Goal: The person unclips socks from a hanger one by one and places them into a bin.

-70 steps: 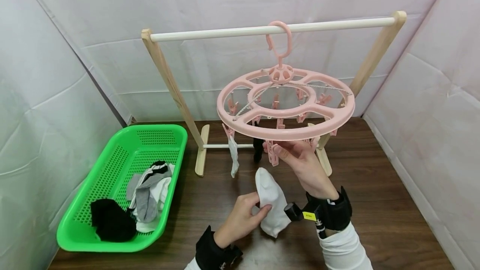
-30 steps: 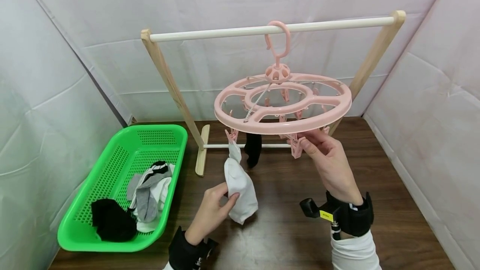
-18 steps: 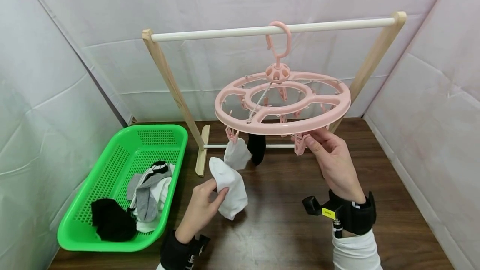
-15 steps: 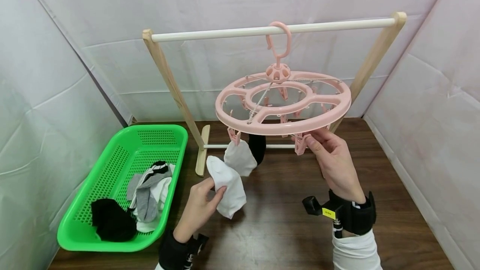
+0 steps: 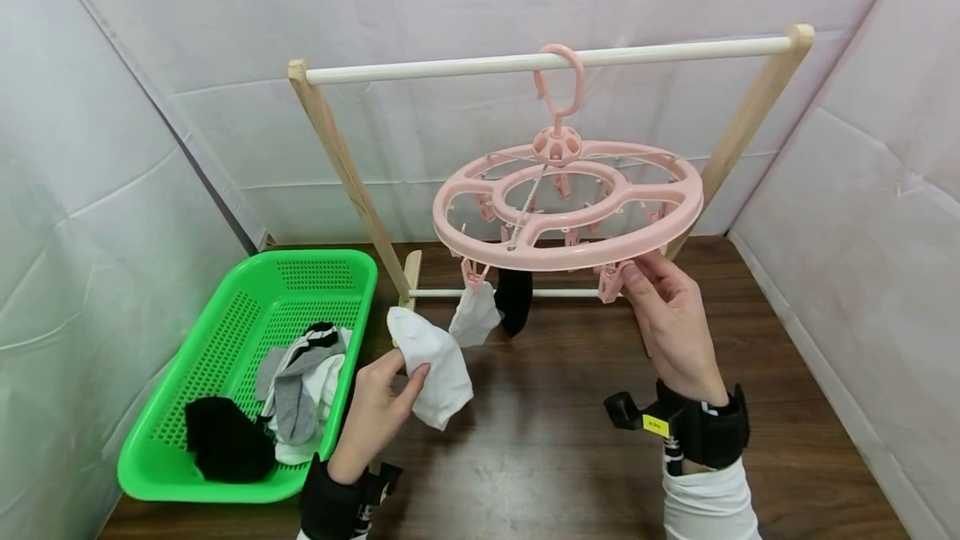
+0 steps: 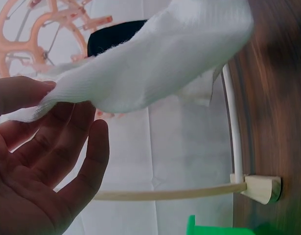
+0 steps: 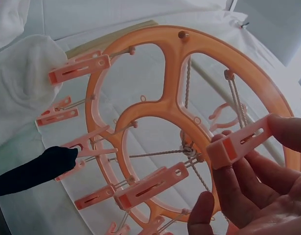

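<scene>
My left hand (image 5: 380,407) pinches a white sock (image 5: 433,367) between thumb and fingers, in front of the rack and right of the basket. In the left wrist view the sock (image 6: 155,63) stretches away from the thumb. With my right hand (image 5: 671,323) I grip a pink clothespin (image 5: 610,282) at the front right rim of a round pink hanger (image 5: 570,257). The right wrist view shows that clothespin (image 7: 241,144) between thumb and fingers, with no sock in it. Another white sock (image 5: 476,317) hangs from a clothespin at the front left, and a black sock (image 5: 514,302) hangs behind it.
A wooden stand with a white bar (image 5: 435,69) carries the hanger by its hook (image 5: 573,82). At the left lies a green basket (image 5: 251,273) with a black sock (image 5: 228,440) and several grey and white socks (image 5: 300,390) in it. Further clothespins dangle under the hanger.
My left hand has moved left with the white sock. The hanger has turned, and my right hand has shifted right with the clothespin. The hanging white sock has swung about.
</scene>
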Demonstrator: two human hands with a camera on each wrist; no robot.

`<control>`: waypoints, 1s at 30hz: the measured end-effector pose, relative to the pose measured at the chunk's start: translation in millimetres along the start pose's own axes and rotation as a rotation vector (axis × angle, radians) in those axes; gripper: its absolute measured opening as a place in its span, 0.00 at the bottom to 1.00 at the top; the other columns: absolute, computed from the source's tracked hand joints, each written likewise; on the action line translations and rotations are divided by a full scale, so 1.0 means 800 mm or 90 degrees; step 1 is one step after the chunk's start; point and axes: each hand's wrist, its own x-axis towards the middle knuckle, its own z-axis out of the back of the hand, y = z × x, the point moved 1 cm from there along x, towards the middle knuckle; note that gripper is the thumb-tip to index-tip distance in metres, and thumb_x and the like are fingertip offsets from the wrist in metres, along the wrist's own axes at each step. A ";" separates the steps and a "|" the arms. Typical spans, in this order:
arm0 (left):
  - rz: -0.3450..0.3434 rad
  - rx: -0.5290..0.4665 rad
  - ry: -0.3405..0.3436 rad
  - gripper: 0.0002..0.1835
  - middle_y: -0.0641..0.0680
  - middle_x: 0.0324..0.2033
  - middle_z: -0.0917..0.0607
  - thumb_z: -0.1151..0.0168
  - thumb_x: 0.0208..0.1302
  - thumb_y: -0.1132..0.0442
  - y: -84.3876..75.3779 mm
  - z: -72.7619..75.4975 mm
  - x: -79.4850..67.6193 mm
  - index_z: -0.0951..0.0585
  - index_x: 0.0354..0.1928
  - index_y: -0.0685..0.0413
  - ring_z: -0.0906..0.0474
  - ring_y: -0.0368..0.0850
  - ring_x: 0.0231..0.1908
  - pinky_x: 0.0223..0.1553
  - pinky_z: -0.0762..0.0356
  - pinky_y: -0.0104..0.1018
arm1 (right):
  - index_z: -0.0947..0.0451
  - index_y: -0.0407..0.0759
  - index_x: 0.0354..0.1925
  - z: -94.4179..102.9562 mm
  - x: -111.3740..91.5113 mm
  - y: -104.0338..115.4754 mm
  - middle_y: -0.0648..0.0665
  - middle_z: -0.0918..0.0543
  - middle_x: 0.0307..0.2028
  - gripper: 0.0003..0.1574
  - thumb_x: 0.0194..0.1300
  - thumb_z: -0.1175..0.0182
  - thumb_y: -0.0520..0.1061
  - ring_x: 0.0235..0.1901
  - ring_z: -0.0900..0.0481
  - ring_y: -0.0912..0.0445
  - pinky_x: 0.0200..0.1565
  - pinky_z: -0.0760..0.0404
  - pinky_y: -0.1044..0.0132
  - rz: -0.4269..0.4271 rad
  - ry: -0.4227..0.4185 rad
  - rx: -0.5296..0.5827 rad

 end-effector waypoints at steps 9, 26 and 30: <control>-0.012 0.009 -0.049 0.09 0.52 0.27 0.18 0.34 0.55 0.78 0.003 0.016 0.003 0.20 0.33 0.59 0.21 0.41 0.28 0.28 0.26 0.32 | 0.29 0.30 0.58 0.002 0.003 -0.009 0.42 0.22 0.38 0.17 0.75 0.54 0.34 0.35 0.24 0.53 0.46 0.26 0.65 0.033 -0.035 0.063; 0.074 0.119 -0.144 0.07 0.59 0.27 0.16 0.42 0.57 0.81 0.009 0.061 0.004 0.22 0.30 0.64 0.18 0.52 0.27 0.29 0.23 0.44 | 0.28 0.30 0.58 0.010 0.002 -0.016 0.42 0.21 0.41 0.18 0.75 0.55 0.34 0.39 0.22 0.54 0.50 0.26 0.64 0.043 -0.059 0.114; 0.120 0.128 -0.168 0.06 0.60 0.26 0.17 0.43 0.59 0.80 0.012 0.072 0.004 0.23 0.31 0.65 0.19 0.55 0.27 0.31 0.26 0.31 | 0.28 0.30 0.58 0.012 0.003 -0.017 0.42 0.22 0.41 0.18 0.75 0.55 0.35 0.39 0.23 0.54 0.50 0.26 0.64 0.040 -0.058 0.115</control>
